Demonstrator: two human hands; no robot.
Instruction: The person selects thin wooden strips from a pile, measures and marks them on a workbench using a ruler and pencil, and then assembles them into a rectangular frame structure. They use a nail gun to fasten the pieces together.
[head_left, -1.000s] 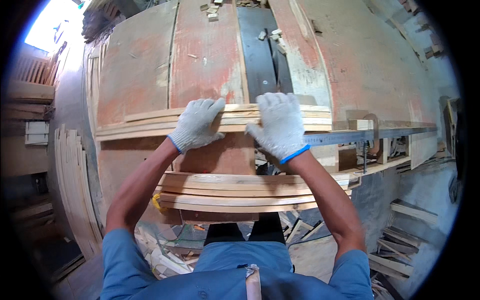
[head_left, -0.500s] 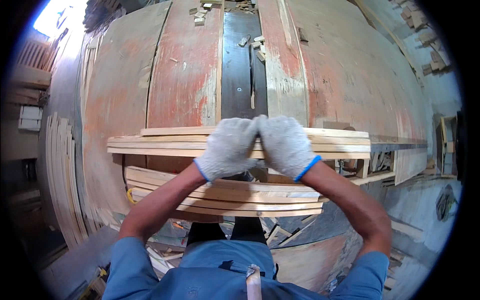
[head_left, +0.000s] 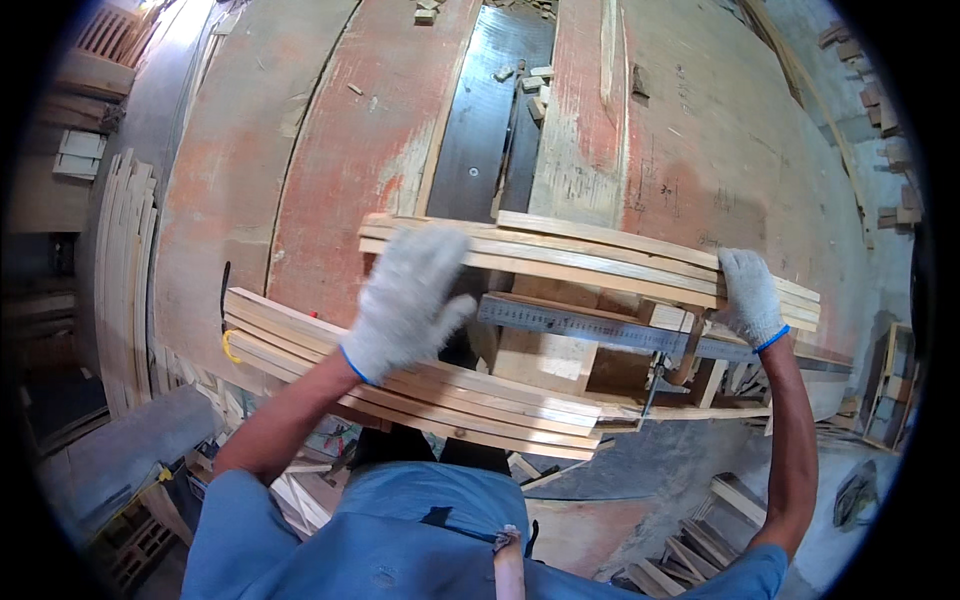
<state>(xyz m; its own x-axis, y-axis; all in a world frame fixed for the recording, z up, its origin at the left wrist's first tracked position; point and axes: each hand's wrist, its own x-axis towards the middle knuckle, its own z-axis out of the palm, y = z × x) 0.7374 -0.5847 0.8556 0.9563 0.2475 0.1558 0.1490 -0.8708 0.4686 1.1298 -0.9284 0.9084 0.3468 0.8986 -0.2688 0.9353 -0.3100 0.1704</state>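
A stack of pale wooden strips lies across the bench, its strips unevenly lined up at the ends. My gloved right hand grips this stack near its right end, fingers over the far side. Over the stack's left end is my gloved left hand, slightly blurred, with its thumb spread from the fingers. A second stack of strips lies closer to me, beneath my left wrist. Between the stacks, a steel ruler runs along the bench edge, and a clamp sits near its right part.
The worn red and grey bench top has a dark metal strip with small wood offcuts. Long strips lean at the left. More wood pieces lie on the floor at lower right.
My hands have moved from together at the stack's middle to wide apart near its ends. The far stack has shifted right, exposing the ruler and clamp. My view has turned somewhat.
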